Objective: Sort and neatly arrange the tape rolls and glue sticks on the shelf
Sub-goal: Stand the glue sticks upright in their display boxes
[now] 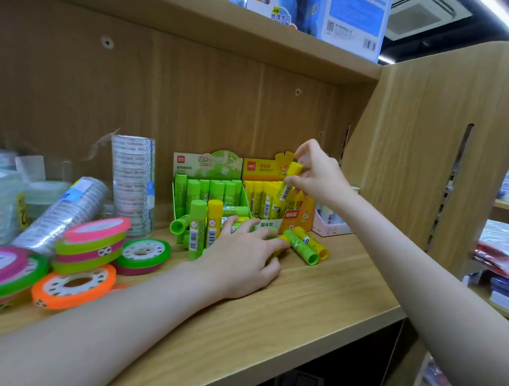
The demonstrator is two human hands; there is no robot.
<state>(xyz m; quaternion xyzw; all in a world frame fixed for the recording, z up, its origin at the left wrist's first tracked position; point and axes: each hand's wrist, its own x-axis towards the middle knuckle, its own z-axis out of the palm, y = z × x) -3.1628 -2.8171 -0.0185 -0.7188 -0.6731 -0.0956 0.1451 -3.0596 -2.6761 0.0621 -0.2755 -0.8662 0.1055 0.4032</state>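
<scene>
My right hand [318, 172] pinches a yellow glue stick [290, 179] upright over the yellow display box [293, 216]. My left hand [241, 259] lies on the wooden shelf [315, 300], its fingers curled over loose glue sticks I can barely see. A green stick [197, 229] and a yellow stick [214, 221] stand upright beside that hand. Two more sticks, one green [302, 247] and one yellow [312, 242], lie flat to its right. The green display box [207, 167] holds several green sticks. Coloured tape rolls [90, 244] are stacked at the left.
Wrapped stacks of clear tape stand upright [132, 184] and lie tilted [68, 211] behind the coloured rolls. A pink box [329, 225] sits in the right corner against the side panel [424, 142]. The upper shelf carries blue boxes [354, 19].
</scene>
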